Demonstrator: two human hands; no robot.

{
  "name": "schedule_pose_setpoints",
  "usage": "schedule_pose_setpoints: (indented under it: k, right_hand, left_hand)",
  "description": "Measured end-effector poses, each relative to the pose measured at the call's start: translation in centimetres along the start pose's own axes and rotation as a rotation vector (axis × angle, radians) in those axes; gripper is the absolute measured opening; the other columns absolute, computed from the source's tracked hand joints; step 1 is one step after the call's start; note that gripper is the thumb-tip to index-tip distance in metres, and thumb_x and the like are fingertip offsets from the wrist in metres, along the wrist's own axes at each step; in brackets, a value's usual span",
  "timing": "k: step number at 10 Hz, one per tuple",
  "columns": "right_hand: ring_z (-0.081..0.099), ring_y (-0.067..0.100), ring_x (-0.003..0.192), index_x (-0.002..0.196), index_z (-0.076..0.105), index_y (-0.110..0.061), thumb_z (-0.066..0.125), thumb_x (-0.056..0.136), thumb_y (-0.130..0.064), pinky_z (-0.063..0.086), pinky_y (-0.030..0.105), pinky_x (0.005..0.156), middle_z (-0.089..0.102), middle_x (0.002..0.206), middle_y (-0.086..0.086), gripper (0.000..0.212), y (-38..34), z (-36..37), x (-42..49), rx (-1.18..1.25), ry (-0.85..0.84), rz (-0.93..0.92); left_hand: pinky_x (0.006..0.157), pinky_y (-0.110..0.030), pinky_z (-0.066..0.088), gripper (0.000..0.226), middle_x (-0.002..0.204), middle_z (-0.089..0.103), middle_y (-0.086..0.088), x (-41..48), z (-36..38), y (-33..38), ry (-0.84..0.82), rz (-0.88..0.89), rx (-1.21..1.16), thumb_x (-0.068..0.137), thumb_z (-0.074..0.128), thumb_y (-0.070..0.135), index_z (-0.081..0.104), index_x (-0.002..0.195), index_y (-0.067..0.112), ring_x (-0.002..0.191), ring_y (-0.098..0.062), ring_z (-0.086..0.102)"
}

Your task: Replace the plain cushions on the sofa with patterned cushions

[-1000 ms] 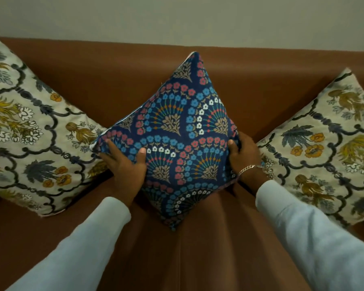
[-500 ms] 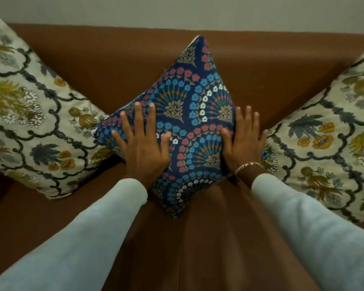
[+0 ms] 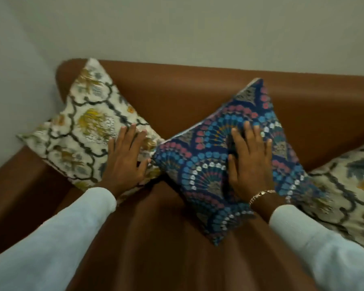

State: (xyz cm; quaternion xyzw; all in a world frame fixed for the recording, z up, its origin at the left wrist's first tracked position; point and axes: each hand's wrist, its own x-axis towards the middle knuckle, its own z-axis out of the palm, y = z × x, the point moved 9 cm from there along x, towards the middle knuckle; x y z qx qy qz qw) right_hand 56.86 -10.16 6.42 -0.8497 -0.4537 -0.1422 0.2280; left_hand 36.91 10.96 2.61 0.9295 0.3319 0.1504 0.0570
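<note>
1. Sofa [image 3: 177, 238]: brown, leather-like; its backrest runs along the far side against a pale wall [image 3: 198, 28], and an armrest closes the left end.
2. Blue cushion [image 3: 200, 171]: navy with fan rows of pink, blue and white dots. It stands on one corner like a diamond, leaning on the backrest right of centre, with its lowest corner on the seat.
3. My right hand [image 3: 251, 162]: laid flat on the blue cushion's face, fingers spread and extended, palm pressing the fabric. Nothing is gripped. A gold chain bracelet [image 3: 261, 195] sits at the wrist, just above a pale sleeve [image 3: 324, 248].
4. Left cream cushion [image 3: 82, 133]: off-white with dark lattice lines and yellow floral motifs, also standing on a corner in the far-left angle of the sofa. Its right corner touches the blue cushion's left corner.
5. My left hand [image 3: 124, 162]: resting open on the lower right part of the left cream cushion, fingers straight and slightly fanned, holding nothing.
6. Right cream cushion [image 3: 349, 185]: same pattern, partly cut off by the right edge, lying just beside the blue cushion.
</note>
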Motion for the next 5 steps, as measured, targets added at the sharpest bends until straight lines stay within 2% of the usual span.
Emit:
schedule_pose_setpoints:
  k: [1,2,3,4,5]
  right_hand:
    - [0.014,0.033,0.145,0.143,0.028,-0.022,0.049,0.087,-0.027,0.014,0.057,0.115,0.022,0.156,0.013,0.06,-9.5,3.7,1.1,0.125,-0.124,-0.142]
    - [0.014,0.035,0.144,0.144,0.022,-0.031,0.048,0.087,-0.025,0.023,0.057,0.113,0.014,0.158,0.013,0.063,-15.9,7.8,2.5,0.109,-0.254,-0.213]
    - [0.011,0.037,0.144,0.145,0.011,-0.038,0.052,0.084,-0.029,0.026,0.059,0.11,0.004,0.16,0.011,0.074,-25.6,12.8,3.2,0.052,-0.364,-0.364]
    - [0.003,0.034,0.145,0.145,-0.003,-0.039,0.052,0.085,-0.041,0.022,0.062,0.11,-0.004,0.161,0.003,0.081,-30.3,15.8,4.2,0.038,-0.396,-0.307]
    - [0.004,0.033,0.146,0.146,-0.01,-0.033,0.04,0.086,-0.058,0.022,0.057,0.112,-0.004,0.161,0.003,0.082,-28.0,17.8,4.6,-0.004,-0.44,-0.084]
  left_hand:
    - [0.113,-0.067,0.016,0.074,0.162,0.015,-0.013,-0.6,-3.8,-5.8,0.069,-0.087,0.033,0.081,0.052,0.034,0.028,0.149,0.019,0.149,-0.036,0.008]
    - [0.11,-0.071,0.017,0.081,0.164,0.001,-0.008,-0.3,-4.5,-7.8,0.021,-0.008,-0.016,0.081,0.06,0.022,0.021,0.151,0.03,0.149,-0.038,-0.007]
    - [0.108,-0.074,0.018,0.103,0.163,-0.015,0.004,-2.2,-5.9,-15.2,0.003,-0.065,-0.041,0.076,0.073,0.033,0.002,0.15,0.044,0.148,-0.035,-0.018]
    - [0.112,-0.069,0.019,0.112,0.164,-0.012,0.002,-2.8,-6.9,-24.4,-0.051,-0.27,-0.099,0.071,0.074,0.052,-0.003,0.151,0.041,0.15,-0.034,-0.009]
    - [0.115,-0.058,0.022,0.109,0.162,0.012,-0.012,-4.2,-6.1,-30.4,-0.092,-0.495,-0.265,0.072,0.076,0.046,0.007,0.153,0.021,0.147,-0.036,0.014]
